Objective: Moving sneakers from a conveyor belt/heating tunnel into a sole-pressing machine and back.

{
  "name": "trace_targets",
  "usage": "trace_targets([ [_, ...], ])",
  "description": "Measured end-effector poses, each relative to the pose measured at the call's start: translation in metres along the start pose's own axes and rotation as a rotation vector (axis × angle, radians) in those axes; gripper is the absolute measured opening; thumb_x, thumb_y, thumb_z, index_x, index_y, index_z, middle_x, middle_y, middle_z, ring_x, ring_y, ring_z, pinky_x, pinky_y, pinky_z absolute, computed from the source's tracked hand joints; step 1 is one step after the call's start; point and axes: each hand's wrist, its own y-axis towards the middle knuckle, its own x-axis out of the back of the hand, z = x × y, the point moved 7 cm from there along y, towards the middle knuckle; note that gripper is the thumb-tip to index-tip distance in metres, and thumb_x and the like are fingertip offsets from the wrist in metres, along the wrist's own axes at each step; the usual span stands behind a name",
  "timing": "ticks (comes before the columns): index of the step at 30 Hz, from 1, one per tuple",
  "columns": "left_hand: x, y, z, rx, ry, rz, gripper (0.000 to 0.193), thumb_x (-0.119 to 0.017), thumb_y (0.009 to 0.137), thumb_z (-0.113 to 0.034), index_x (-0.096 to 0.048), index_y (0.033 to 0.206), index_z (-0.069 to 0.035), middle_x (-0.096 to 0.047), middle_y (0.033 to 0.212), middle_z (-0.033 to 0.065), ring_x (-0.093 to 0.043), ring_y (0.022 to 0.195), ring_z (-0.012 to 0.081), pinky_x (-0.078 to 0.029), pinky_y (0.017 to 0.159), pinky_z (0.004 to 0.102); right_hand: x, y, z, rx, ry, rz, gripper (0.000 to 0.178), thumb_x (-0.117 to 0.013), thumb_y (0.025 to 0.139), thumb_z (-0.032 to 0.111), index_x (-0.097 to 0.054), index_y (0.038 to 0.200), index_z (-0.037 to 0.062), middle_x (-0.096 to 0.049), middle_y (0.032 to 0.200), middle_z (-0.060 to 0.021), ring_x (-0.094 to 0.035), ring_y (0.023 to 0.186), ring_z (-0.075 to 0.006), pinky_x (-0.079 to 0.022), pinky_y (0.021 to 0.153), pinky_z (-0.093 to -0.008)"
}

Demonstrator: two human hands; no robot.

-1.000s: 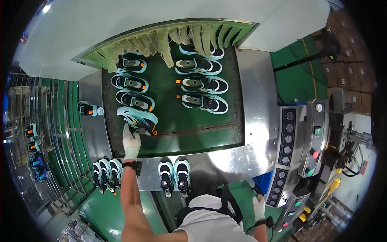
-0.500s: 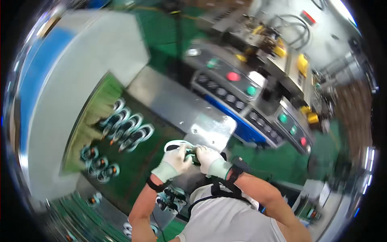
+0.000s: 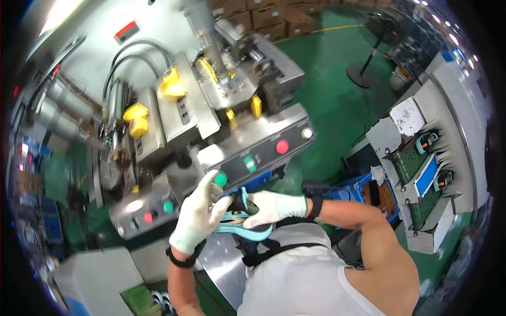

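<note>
Taking the shoe as the centre of the dial, with 12 at the top of the head view, the two hands are close together around it. The turquoise-soled shoe is raised in front of the person's pale shirt, its dark upper partly covered by the gloves. The right hand, at 2 o'clock, is clamped on the shoe, its thumb laid along the side. The left hand, between 9 and 10 o'clock, has finger and thumb spread beside the shoe; whether it also grips, I cannot tell. Near 12 o'clock stands a control panel bearing a red button and a green button, the latter just beside the left hand's raised fingertip. A second panel sits at 9 o'clock. Toward 11 o'clock is a yellow pad on the metal machinery, with black hoses curving behind. A blue crate lies toward 3 o'clock; past it, another shoe rests by a pale machine. A steel surface shows at 7 o'clock.
</note>
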Motion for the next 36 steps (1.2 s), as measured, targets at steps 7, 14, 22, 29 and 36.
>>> trace_targets([
  [7,0.039,0.061,-0.006,-0.119,-0.313,-0.705,0.051,-0.045,0.100,-0.004,-0.034,0.149,0.003,-0.052,0.136,0.0197,-0.058,0.119,0.0278,-0.049,0.099,0.0381,0.080,-0.054,-0.056,0.192,0.775,-0.260,0.065,-0.071,0.089,0.027,-0.047,0.140,-0.0059,-0.058,0.133,-0.0105,-0.056,0.118,-0.0173,-0.043,0.103,-0.0306],
  [14,-0.002,0.102,0.030,-0.004,-0.410,-0.490,0.056,-0.052,0.098,-0.002,-0.032,0.149,0.002,-0.046,0.144,0.0201,-0.055,0.126,0.0275,-0.047,0.101,0.0363,0.121,-0.050,-0.077,0.384,1.139,-0.657,0.065,-0.074,0.089,0.031,-0.049,0.135,-0.0072,-0.065,0.121,-0.0121,-0.067,0.104,-0.0194,-0.055,0.091,-0.0337],
  [22,0.017,0.117,0.046,-0.012,-0.404,-0.483,0.055,-0.056,0.098,-0.007,-0.033,0.148,0.003,-0.046,0.143,0.0246,-0.051,0.132,0.0322,-0.047,0.105,0.0389,0.099,-0.061,-0.079,0.455,1.222,-0.746,0.082,-0.082,0.080,0.044,-0.048,0.140,0.0009,-0.064,0.128,-0.0090,-0.065,0.113,-0.0239,-0.054,0.098,-0.0395],
  [29,0.019,0.184,0.059,0.087,-0.511,-0.427,0.056,-0.060,0.098,-0.010,-0.036,0.146,0.004,-0.052,0.141,0.0194,-0.052,0.131,0.0252,-0.043,0.107,0.0345,0.106,-0.050,-0.074,0.503,1.251,-0.789,0.062,-0.078,0.087,0.032,-0.051,0.134,0.0008,-0.066,0.117,-0.0088,-0.068,0.102,-0.0215,-0.059,0.087,-0.0382],
  [36,0.013,0.251,0.079,0.091,-0.311,-0.453,0.066,-0.065,0.096,-0.021,-0.033,0.147,0.007,-0.046,0.143,0.0279,-0.050,0.133,0.0339,-0.044,0.108,0.0383,0.130,-0.056,-0.073,0.497,1.162,-0.888,0.072,-0.084,0.081,0.034,-0.051,0.135,0.0016,-0.066,0.118,-0.0090,-0.067,0.104,-0.0202,-0.057,0.088,-0.0382],
])
